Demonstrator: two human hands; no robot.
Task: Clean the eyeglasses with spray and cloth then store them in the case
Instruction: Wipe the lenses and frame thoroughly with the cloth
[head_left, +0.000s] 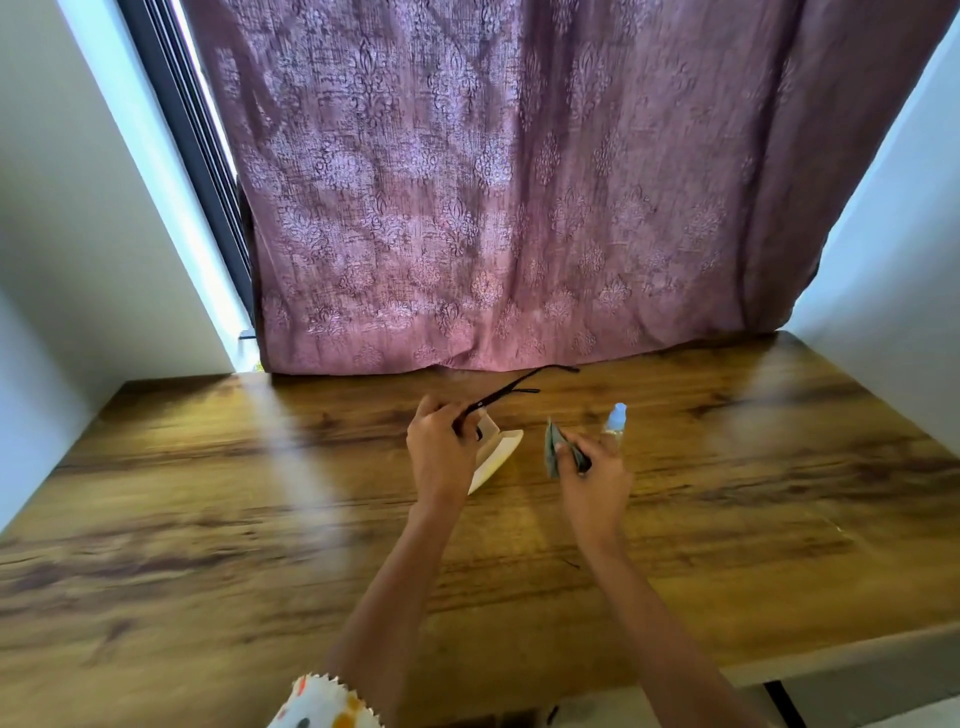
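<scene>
Mid-frame, left hand (439, 449) grips glasses (511, 387) above open case (496, 457); right hand (592, 475) pinches cloth (551, 452), likely for wiping.

**Glasses in the left hand, cloth in the right**

Over the wooden table (208, 519), toward its far edge, the left hand (439, 454) grips dark eyeglasses (511, 387) above an open cream case (493, 457). The right hand (592, 480) pinches a folded cloth (551, 452). A spray bottle (615, 418) stands just beyond it. A purple curtain (493, 182) hangs along the far edge.
</scene>
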